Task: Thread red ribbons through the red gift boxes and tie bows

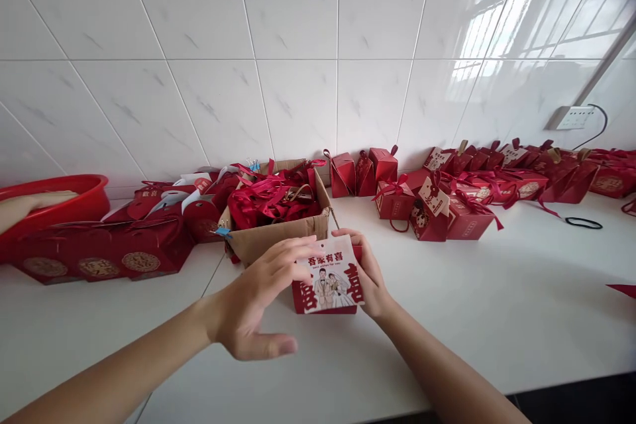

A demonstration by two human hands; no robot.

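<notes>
A small red gift box (348, 309) sits on the white counter in front of me, mostly hidden behind a pale printed card (338, 291). The card shows a wedding couple and red characters and has a small hole at its top. My right hand (370, 275) is wrapped round the right side of the box, with fingers over the top edge by the card. My left hand (253, 301) is on the other side, thumb and fingers spread apart, its fingertips overlapping the card's left edge; whether they touch it I cannot tell.
Behind the box stands a cardboard box (278, 236) full of red ribbons (273, 195). Finished-looking red boxes (470, 218) line the right; larger red boxes (144, 255) stand left. Another person's arm (40, 202) reaches into a red basin (94, 192). A power strip (571, 118) is on the wall.
</notes>
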